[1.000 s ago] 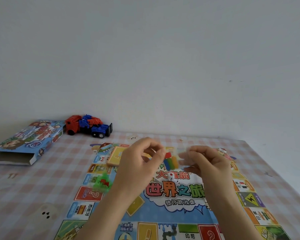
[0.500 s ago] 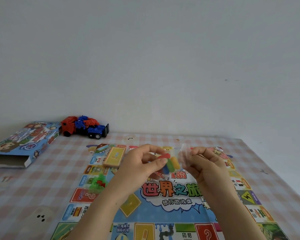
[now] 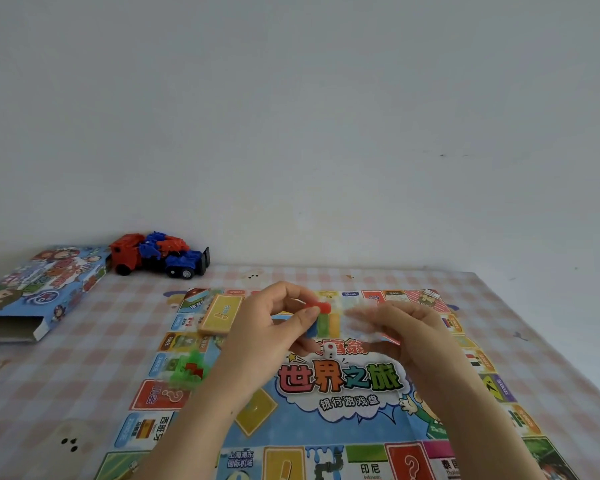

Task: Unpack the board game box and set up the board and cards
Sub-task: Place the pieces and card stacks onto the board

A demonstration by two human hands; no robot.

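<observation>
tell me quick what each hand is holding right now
Left hand: pinching a small red plastic game piece between thumb and fingertip.
Right hand: gripping a small clear plastic bag, which is blurred here.

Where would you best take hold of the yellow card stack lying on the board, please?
Pinch the yellow card stack across its two long edges, coming straight down from above. It lies flat on the board with a short end toward the person, so both long sides are open. The left hand is nearest, once it frees the red piece.
</observation>
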